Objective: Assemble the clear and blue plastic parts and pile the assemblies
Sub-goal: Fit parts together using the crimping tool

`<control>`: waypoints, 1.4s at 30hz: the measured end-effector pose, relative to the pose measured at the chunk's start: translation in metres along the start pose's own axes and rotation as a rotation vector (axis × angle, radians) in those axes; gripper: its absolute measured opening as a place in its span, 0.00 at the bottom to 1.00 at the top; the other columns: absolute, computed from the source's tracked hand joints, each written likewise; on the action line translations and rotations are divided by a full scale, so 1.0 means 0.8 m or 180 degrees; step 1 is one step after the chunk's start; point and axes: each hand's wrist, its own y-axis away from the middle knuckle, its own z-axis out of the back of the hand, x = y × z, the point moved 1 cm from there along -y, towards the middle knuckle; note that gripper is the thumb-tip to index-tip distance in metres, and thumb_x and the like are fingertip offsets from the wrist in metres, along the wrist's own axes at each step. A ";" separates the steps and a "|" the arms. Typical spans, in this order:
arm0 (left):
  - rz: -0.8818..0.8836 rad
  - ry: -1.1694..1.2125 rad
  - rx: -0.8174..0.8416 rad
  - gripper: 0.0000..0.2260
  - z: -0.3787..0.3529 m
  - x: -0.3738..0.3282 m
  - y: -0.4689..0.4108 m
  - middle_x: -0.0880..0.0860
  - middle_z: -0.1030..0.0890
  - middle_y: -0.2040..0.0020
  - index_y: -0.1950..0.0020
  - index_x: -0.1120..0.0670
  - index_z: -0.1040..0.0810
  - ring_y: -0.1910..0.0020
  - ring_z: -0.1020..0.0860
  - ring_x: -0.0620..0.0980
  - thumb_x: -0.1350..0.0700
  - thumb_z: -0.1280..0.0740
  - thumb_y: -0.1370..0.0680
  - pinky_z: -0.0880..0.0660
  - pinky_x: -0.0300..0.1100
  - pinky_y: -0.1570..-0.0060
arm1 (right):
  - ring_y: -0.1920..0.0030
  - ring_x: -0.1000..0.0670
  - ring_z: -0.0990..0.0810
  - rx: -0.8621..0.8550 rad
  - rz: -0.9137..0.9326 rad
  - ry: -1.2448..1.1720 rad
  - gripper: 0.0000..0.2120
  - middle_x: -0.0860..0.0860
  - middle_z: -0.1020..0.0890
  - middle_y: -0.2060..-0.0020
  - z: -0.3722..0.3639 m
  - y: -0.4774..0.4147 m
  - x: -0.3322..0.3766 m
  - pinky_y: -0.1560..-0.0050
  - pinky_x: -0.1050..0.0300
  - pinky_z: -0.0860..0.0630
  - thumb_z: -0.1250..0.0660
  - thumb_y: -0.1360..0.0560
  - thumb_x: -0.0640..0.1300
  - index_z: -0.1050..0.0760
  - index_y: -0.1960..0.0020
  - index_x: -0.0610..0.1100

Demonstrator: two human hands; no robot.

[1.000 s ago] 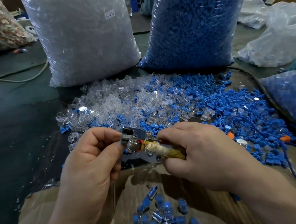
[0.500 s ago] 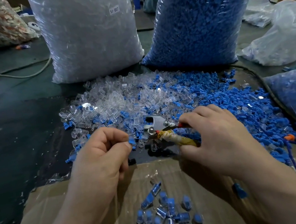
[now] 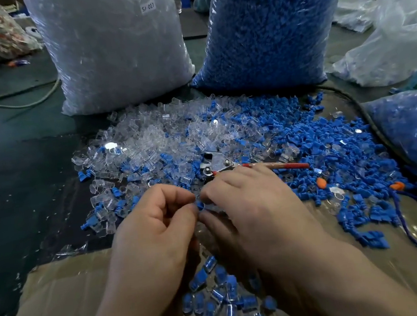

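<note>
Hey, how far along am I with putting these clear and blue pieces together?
Done: a small pile of assemblies lies on the cardboard. In hand: the left hand and right hand pinch a blue part between their fingertips. Left: a big spread of loose clear parts and loose blue parts. Most of the job looks to remain.

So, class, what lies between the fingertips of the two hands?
A small blue part, pinched by the left hand, close against the right hand; head view.

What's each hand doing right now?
Left hand: pinches a small blue plastic part.
Right hand: fingers curled at that part; hold cannot be told.
</note>
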 end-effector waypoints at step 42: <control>-0.0791 -0.2256 0.0378 0.08 0.027 -0.011 -0.008 0.36 0.21 0.62 0.57 0.38 0.24 0.57 0.23 0.34 0.37 0.39 0.26 0.32 0.33 0.68 | 0.53 0.46 0.21 0.0840 -0.0938 0.0296 0.18 0.56 0.22 0.52 0.004 0.004 -0.011 0.57 0.49 0.24 0.40 0.26 0.68 0.33 0.47 0.55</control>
